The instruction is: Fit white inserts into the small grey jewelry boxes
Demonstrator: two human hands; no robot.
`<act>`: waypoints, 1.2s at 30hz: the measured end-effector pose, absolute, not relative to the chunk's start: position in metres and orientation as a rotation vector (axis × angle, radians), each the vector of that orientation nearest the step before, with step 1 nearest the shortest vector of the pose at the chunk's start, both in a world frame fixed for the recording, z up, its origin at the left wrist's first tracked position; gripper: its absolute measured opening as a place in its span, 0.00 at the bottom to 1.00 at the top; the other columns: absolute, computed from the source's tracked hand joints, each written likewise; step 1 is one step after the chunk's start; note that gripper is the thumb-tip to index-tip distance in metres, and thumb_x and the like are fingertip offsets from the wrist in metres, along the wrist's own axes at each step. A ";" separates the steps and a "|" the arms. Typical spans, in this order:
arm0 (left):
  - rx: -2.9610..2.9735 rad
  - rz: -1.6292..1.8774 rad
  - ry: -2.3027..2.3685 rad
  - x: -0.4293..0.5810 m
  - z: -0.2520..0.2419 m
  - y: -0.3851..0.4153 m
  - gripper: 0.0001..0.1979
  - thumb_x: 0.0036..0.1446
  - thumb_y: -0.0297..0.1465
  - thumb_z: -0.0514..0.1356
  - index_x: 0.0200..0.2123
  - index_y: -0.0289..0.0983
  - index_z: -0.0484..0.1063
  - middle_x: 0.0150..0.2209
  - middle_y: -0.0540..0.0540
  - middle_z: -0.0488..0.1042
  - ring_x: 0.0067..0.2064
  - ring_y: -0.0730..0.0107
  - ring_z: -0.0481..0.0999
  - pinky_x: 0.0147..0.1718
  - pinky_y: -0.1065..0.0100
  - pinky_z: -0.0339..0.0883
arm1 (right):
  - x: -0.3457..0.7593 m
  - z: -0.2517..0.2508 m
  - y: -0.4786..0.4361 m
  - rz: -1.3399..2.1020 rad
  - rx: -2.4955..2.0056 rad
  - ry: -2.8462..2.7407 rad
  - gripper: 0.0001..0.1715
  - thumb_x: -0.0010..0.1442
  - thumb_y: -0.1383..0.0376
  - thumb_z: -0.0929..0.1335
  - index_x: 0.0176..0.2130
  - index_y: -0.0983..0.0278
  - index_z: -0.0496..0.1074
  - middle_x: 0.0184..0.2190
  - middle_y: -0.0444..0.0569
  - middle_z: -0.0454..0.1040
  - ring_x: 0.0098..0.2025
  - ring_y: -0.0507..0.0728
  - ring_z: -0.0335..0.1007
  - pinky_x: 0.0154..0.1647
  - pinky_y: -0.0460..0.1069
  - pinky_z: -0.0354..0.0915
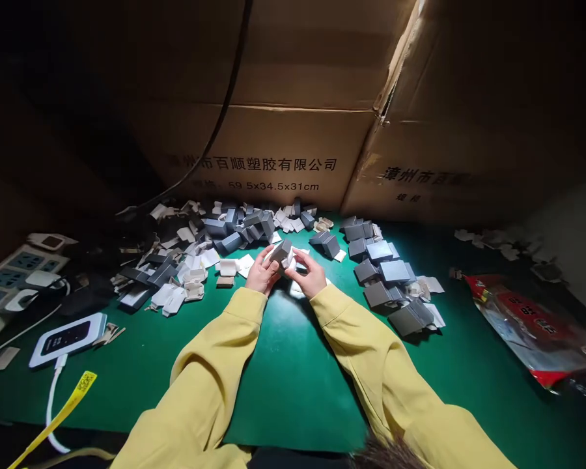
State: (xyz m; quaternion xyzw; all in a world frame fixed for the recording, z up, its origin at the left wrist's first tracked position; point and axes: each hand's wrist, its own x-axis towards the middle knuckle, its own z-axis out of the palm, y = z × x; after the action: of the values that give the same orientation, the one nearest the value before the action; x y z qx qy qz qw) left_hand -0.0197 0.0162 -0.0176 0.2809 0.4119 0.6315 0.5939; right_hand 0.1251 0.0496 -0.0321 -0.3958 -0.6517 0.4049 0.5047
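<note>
Near the middle of the green table [293, 378], my left hand [262, 272] is closed around a small grey box [282, 250]. The box is tilted, with a white part showing at its right side. My right hand [311, 275] pinches at that white part; whether it is a flap or a separate insert, I cannot tell. Behind my hands lies a heap of grey boxes [258, 225] mixed with white card pieces. More grey boxes [394, 271] stand in a loose row to the right of my right hand. White folded pieces [228, 267] lie left of my left hand.
Large cardboard cartons [273, 143] wall off the back. At the left are a power strip [10, 280] and a white device [68, 339] with a cable. A clear plastic bag [532, 326] with red print lies at the right. A dark cable [224, 98] hangs down behind.
</note>
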 end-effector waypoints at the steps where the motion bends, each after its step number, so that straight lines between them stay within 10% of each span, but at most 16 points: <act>1: 0.666 1.459 0.958 -0.020 -0.017 0.016 0.37 0.40 0.38 0.72 0.54 0.42 0.64 0.56 0.42 0.69 0.52 0.62 0.73 0.39 0.68 0.71 | 0.124 -0.031 0.049 1.022 -0.953 -1.538 0.31 0.46 0.53 0.73 0.48 0.62 0.70 0.44 0.53 0.74 0.46 0.59 0.73 0.52 0.58 0.68; 14: 0.823 1.433 1.064 -0.024 -0.027 0.018 0.38 0.39 0.42 0.71 0.54 0.37 0.64 0.56 0.36 0.69 0.55 0.54 0.70 0.47 0.63 0.69 | 0.119 -0.020 0.047 1.049 -1.130 -1.567 0.20 0.48 0.52 0.71 0.36 0.62 0.67 0.34 0.48 0.73 0.35 0.54 0.72 0.33 0.50 0.73; 21: 0.647 1.481 1.019 -0.014 -0.018 0.014 0.42 0.40 0.41 0.72 0.57 0.41 0.61 0.45 0.40 0.77 0.41 0.62 0.78 0.38 0.65 0.72 | 0.133 -0.028 0.050 0.882 -1.025 -1.758 0.18 0.51 0.50 0.71 0.34 0.61 0.72 0.34 0.50 0.75 0.38 0.58 0.72 0.43 0.55 0.71; 36: 0.567 1.485 1.004 -0.005 -0.019 0.016 0.38 0.45 0.44 0.68 0.57 0.43 0.56 0.52 0.40 0.72 0.50 0.60 0.74 0.41 0.65 0.71 | 0.144 -0.018 0.039 0.382 -0.987 -2.097 0.18 0.62 0.54 0.64 0.43 0.59 0.77 0.45 0.50 0.78 0.48 0.60 0.73 0.52 0.56 0.70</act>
State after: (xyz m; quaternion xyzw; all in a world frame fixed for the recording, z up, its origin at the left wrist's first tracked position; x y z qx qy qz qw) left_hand -0.0053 0.0164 -0.0195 0.2436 0.4314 0.6378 0.5897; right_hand 0.1436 0.0392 -0.0181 -0.3878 -0.8235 0.1500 0.3859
